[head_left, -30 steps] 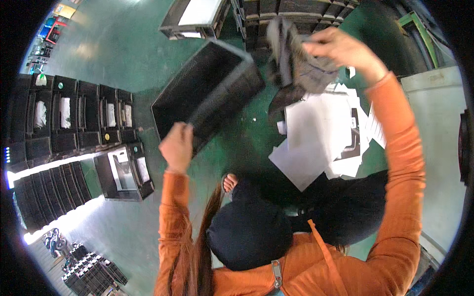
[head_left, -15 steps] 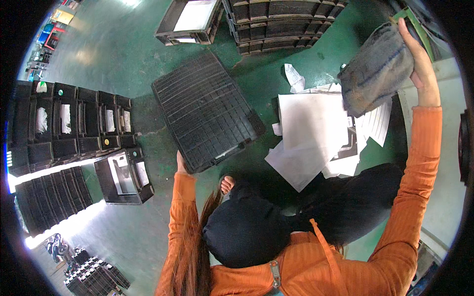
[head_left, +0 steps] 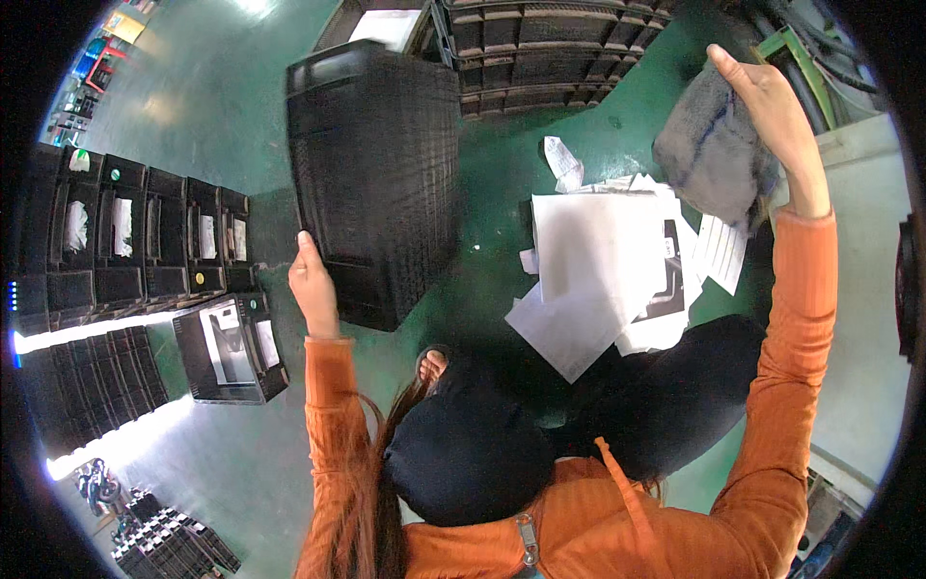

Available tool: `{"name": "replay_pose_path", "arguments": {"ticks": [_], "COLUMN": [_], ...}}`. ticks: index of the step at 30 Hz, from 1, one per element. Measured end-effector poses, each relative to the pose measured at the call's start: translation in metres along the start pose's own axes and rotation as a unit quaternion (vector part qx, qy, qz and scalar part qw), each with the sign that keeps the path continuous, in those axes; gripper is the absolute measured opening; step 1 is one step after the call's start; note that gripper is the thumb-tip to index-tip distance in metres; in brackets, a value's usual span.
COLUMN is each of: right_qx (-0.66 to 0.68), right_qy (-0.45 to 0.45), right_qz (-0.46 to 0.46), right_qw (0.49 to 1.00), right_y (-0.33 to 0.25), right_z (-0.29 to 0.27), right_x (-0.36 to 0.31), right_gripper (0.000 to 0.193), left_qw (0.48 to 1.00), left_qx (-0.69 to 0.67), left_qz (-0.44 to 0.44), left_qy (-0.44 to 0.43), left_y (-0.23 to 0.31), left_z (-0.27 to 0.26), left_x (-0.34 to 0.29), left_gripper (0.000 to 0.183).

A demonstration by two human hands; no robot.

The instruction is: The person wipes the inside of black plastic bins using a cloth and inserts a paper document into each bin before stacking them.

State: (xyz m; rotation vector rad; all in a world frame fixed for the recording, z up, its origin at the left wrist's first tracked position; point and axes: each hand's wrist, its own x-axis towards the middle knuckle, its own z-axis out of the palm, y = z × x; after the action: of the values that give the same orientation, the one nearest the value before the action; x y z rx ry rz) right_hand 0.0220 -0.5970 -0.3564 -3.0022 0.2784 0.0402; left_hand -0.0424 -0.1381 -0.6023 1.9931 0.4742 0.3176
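Note:
My left hand is closed on the near left edge of a black plastic crate, its thumb up along the side. The crate is tilted up off the floor and partly smeared by motion. Out to the far right, my right hand grips a worn grey cloth by its upper edge, so that it hangs below the fingers. Between the two arms, white paper sheets lie in a loose pile on the floor, with a dark printed sheet partly under them.
Stacked black crates stand ahead, beside a crate holding white paper. More crates are stacked on the left, with a small open crate next to them. A pale cabinet borders the right side. The floor is green.
The crate in my left hand has swung from lying flatter to standing tilted up on its side. My right hand has moved slightly left and down with the cloth, which hangs differently.

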Motion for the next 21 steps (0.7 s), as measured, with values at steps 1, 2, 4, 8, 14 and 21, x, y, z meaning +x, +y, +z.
{"name": "replay_pose_path", "arguments": {"ticks": [1,2,4,8,14,21], "right_qx": [0.158,0.312,0.442,0.556,0.372,0.177], "right_qy": [0.021,0.038,-0.047,-0.066,-0.114,-0.213], "right_qz": [-0.069,-0.132,-0.107,-0.071,-0.138,-0.352], "right_qw": [0.985,0.940,0.890,0.825,0.911,0.894], "right_y": [0.001,0.001,-0.017,-0.050,-0.162,-0.177], "right_z": [0.013,0.027,0.005,0.032,0.103,0.337], "right_x": [0.005,0.008,-0.004,-0.005,-0.002,0.038], "right_gripper": [0.050,0.050,0.048,0.044,0.049,0.051], "left_qw": [0.993,0.981,0.913,0.838,0.883,0.963], "left_qx": [0.084,0.061,0.279,0.411,0.333,0.188], "left_qz": [0.080,0.159,0.279,0.359,0.312,0.147], "left_qy": [0.014,0.093,0.103,0.021,-0.109,0.122], "left_y": [0.001,0.003,0.006,-0.037,-0.094,-0.091], "left_z": [-0.006,0.005,0.021,0.050,0.045,0.011], "left_x": [-0.009,-0.016,-0.027,-0.049,-0.088,-0.017], "left_gripper": [0.043,0.030,0.033,0.033,0.030,0.040]}}
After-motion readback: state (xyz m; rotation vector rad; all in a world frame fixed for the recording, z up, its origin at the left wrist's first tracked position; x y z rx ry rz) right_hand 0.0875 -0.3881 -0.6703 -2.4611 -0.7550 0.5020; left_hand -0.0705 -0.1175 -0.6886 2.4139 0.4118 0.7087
